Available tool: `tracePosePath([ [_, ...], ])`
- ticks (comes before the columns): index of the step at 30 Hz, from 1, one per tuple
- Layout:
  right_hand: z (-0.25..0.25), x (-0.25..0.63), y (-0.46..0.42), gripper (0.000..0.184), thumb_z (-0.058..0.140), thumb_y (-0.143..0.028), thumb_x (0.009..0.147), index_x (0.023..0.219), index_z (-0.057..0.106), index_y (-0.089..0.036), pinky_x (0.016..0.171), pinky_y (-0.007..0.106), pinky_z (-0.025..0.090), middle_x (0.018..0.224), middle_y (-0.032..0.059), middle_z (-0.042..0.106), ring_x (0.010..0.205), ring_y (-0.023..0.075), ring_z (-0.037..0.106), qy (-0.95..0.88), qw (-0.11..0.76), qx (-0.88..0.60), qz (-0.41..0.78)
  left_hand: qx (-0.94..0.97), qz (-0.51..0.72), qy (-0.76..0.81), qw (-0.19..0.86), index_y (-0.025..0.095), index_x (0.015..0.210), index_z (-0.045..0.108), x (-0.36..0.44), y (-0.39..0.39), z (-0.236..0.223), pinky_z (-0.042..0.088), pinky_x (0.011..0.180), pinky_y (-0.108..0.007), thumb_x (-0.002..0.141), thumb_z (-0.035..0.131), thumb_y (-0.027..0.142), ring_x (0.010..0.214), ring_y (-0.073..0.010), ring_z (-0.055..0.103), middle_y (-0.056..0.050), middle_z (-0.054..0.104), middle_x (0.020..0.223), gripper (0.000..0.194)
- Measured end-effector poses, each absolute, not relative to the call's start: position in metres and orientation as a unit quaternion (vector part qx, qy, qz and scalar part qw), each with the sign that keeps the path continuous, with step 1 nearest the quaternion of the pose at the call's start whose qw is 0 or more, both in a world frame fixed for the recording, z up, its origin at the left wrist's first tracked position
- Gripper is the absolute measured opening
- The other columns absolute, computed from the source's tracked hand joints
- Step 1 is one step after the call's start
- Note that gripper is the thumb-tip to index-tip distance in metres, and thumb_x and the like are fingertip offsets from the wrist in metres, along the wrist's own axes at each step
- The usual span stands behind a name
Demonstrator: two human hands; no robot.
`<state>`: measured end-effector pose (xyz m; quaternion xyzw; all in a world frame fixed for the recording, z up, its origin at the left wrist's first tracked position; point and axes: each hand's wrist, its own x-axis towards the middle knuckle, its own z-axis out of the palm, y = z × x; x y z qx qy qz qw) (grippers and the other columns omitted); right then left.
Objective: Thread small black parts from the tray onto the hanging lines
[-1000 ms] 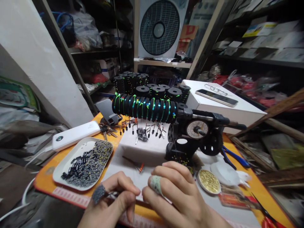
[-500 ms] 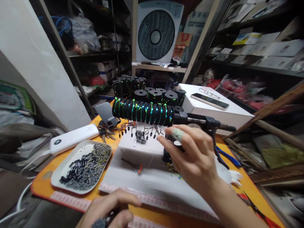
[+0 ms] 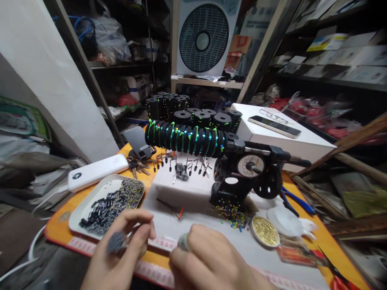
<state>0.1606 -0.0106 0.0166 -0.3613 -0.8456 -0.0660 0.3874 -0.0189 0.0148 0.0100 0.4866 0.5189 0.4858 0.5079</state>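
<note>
Lowered from in front of the black winding device (image 3: 238, 177), the right hand (image 3: 208, 253) now curls near the table's (image 3: 56, 227) front edge, while the left hand (image 3: 119, 262), raised a little, bends thumb toward forefinger; whether either grips anything cannot be told. Just beyond the left hand, a white tray (image 3: 92, 194) holds grey bits (image 3: 130, 193) and black pieces (image 3: 101, 204). Near the device, a round dish (image 3: 268, 245) contains gold-coloured bits (image 3: 265, 230).

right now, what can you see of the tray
The tray is white, shallow and round-cornered, apparently plastic. It sits on the orange table, holding black tubes and many tiny grey and yellowish pieces. The left hand overlaps its near edge in view; whether they touch is unclear.
</note>
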Motion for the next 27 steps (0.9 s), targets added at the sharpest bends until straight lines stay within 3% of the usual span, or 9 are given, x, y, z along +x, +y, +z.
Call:
tracePosePath([
  [3, 0.019, 0.166, -0.011, 0.015, 0.053, -0.008, 0.084, 0.078, 0.065, -0.016, 0.049, 0.025, 0.040, 0.064, 0.0008, 0.055, 0.056, 0.0126, 0.050, -0.775, 0.455, -0.434, 0.064, 0.539, 0.434, 0.517, 0.503, 0.027, 0.096, 0.063, -0.014, 0.022, 0.013, 0.047, 0.068, -0.021, 0.082, 0.073, 0.046, 0.075, -0.0168, 0.061, 0.001, 0.066, 0.081, 0.026],
  [7, 0.018, 0.173, -0.006, 0.011, 0.060, -0.016, 0.090, 0.083, 0.069, -0.019, 0.058, 0.026, 0.044, 0.070, 0.0016, 0.062, 0.061, 0.0131, 0.054, -0.705, 0.474, -0.490, 0.196, 0.503, 0.425, 0.433, 0.615, 0.024, 0.089, 0.063, -0.005, 0.018, 0.006, 0.043, 0.059, -0.025, 0.088, 0.064, 0.050, 0.058, -0.0143, 0.048, 0.002, 0.059, 0.070, 0.026],
  [12, 0.018, 0.172, -0.003, 0.011, 0.067, -0.021, 0.088, 0.080, 0.074, -0.023, 0.054, 0.023, 0.043, 0.066, -0.0006, 0.062, 0.060, 0.0130, 0.051, -0.649, 0.522, -0.505, 0.226, 0.443, 0.424, 0.389, 0.687, 0.022, 0.077, 0.062, 0.006, 0.009, -0.003, 0.043, 0.053, -0.023, 0.093, 0.058, 0.050, 0.055, -0.0140, 0.050, 0.002, 0.057, 0.061, 0.032],
  [16, 0.021, 0.170, -0.003, 0.013, 0.069, -0.016, 0.085, 0.078, 0.077, -0.023, 0.053, 0.022, 0.045, 0.068, 0.0006, 0.067, 0.062, 0.0133, 0.053, -0.649, 0.544, -0.479, 0.233, 0.411, 0.414, 0.389, 0.713, 0.025, 0.102, 0.071, 0.011, 0.009, -0.001, 0.051, 0.066, -0.027, 0.086, 0.070, 0.045, 0.065, -0.0173, 0.061, 0.000, 0.068, 0.076, 0.026],
  [18, 0.021, 0.171, -0.003, 0.011, 0.072, -0.017, 0.084, 0.079, 0.080, -0.023, 0.056, 0.023, 0.047, 0.068, 0.0013, 0.065, 0.065, 0.0140, 0.058, -0.645, 0.542, -0.479, 0.247, 0.429, 0.419, 0.410, 0.688, 0.024, 0.093, 0.074, 0.012, 0.009, 0.000, 0.048, 0.064, -0.024, 0.083, 0.074, 0.047, 0.063, -0.0152, 0.057, 0.001, 0.065, 0.071, 0.025],
  [20, 0.020, 0.171, -0.002, 0.009, 0.074, -0.019, 0.083, 0.081, 0.081, -0.024, 0.059, 0.024, 0.050, 0.069, 0.0017, 0.064, 0.067, 0.0150, 0.062, -0.640, 0.540, -0.479, 0.264, 0.456, 0.413, 0.437, 0.656, 0.020, 0.074, 0.071, 0.011, 0.008, -0.001, 0.041, 0.054, -0.021, 0.080, 0.072, 0.055, 0.056, -0.0128, 0.048, 0.003, 0.055, 0.060, 0.035],
  [22, 0.018, 0.171, -0.002, 0.009, 0.075, -0.020, 0.084, 0.083, 0.082, -0.024, 0.060, 0.025, 0.051, 0.069, 0.0018, 0.064, 0.068, 0.0152, 0.063, -0.639, 0.540, -0.476, 0.272, 0.462, 0.410, 0.469, 0.631, 0.020, 0.068, 0.069, 0.012, 0.004, -0.002, 0.039, 0.052, -0.021, 0.080, 0.069, 0.060, 0.056, -0.0132, 0.045, 0.003, 0.049, 0.058, 0.042],
  [27, 0.016, 0.169, -0.003, 0.010, 0.072, -0.017, 0.084, 0.084, 0.081, -0.022, 0.060, 0.024, 0.049, 0.069, 0.0019, 0.064, 0.066, 0.0143, 0.063, -0.645, 0.534, -0.482, 0.258, 0.427, 0.435, 0.508, 0.608, 0.024, 0.101, 0.072, 0.015, -0.005, -0.003, 0.050, 0.074, -0.028, 0.081, 0.074, 0.046, 0.083, -0.0243, 0.062, -0.006, 0.070, 0.090, 0.029],
])
